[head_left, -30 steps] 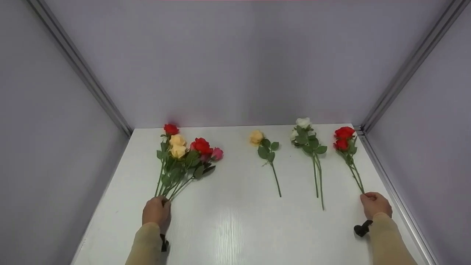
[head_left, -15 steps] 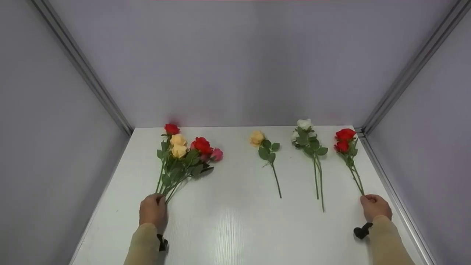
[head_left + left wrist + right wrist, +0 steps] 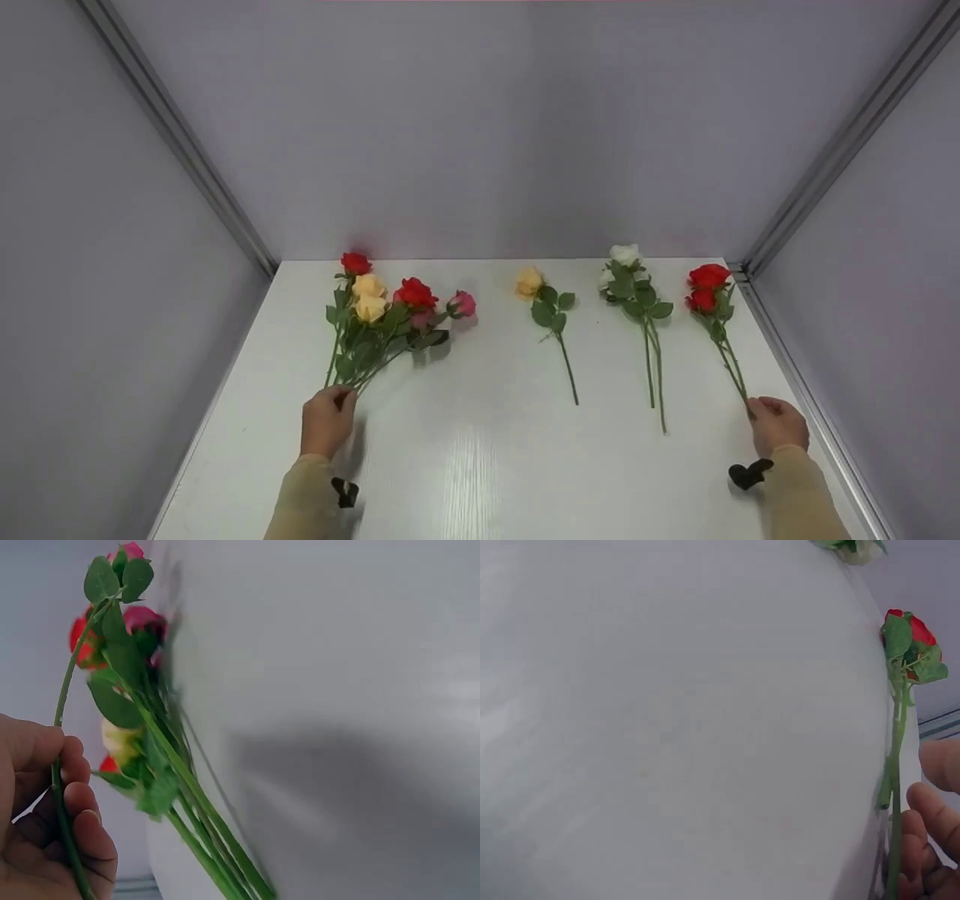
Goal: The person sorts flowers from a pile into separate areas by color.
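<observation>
My left hand (image 3: 328, 420) grips the bottom of one green stem (image 3: 64, 825) and holds it raised off the white table (image 3: 480, 457). That stem carries a pink rose (image 3: 463, 303), which stands out to the right of a bunch of red and yellow roses (image 3: 371, 311). The bunch's other stems (image 3: 202, 829) lie on the table beside my fingers (image 3: 82, 817). At the right edge, my right hand (image 3: 776, 424) pinches the stem end (image 3: 894, 787) of a sprig with two red roses (image 3: 706, 287); the blooms (image 3: 913, 636) rest on the table.
A single yellow rose (image 3: 529, 283) and a white rose sprig (image 3: 626, 259) lie between the two hands, stems towards me. Grey walls with metal corner rails (image 3: 757, 247) close the table at the left, back and right. Black wrist straps (image 3: 750, 474) show at my cuffs.
My left hand has shifted right and lifted one stem, so the pink rose has swung right, away from the bunch. My right hand has slid slightly down along the red rose stem.
</observation>
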Demonstrator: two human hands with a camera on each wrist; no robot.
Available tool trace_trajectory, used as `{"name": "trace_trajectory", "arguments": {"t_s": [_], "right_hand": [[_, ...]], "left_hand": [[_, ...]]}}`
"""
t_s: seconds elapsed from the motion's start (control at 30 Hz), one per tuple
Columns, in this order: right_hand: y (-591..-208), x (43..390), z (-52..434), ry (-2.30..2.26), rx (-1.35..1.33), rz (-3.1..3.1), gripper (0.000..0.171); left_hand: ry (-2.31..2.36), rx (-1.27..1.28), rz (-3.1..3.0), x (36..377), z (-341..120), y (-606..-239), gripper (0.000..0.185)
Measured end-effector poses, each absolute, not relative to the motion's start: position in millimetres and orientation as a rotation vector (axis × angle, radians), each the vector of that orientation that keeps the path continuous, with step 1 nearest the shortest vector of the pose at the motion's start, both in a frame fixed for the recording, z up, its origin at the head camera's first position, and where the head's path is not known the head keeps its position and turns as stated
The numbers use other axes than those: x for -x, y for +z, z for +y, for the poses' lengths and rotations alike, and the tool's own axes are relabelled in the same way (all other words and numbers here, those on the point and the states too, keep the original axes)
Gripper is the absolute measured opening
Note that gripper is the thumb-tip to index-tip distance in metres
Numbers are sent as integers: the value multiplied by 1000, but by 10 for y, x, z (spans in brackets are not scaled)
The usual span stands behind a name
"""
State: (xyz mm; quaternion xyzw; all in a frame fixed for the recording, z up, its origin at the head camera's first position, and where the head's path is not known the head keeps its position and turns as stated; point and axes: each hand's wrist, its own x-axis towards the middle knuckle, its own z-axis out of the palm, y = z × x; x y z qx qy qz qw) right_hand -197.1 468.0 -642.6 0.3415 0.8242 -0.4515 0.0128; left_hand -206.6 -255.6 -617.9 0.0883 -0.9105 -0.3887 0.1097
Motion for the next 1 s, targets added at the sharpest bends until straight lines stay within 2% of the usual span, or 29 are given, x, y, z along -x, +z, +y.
{"name": "trace_trajectory", "arguments": {"t_s": [0.1, 0.2, 0.37, 0.53, 0.77, 1.0], "right_hand": [[-6344, 1988, 4488, -1431, -1092, 2690, 54], [-6247, 2060, 4148, -1411, -959, 2885, 43], [-6080, 2256, 3387, -1493, -477, 3035, 29], [-6033, 2335, 2523, -1689, -75, 2836, 19], [-6060, 2363, 1531, -1727, 161, 2533, 25], [-6063, 2451, 1068, -1656, 161, 2464, 32]], "left_hand": [[-1203, -236, -2639, 2052, -2426, -6139, 13], [-1324, -228, -2595, 2046, -2239, -6085, 13], [-1687, -243, -2491, 2099, -1806, -5985, 14], [-2042, -244, -2366, 2159, -1362, -5954, 17], [-2249, -297, -2249, 2138, -861, -6015, 19], [-2128, -326, -2278, 2049, -552, -6124, 16]]}}
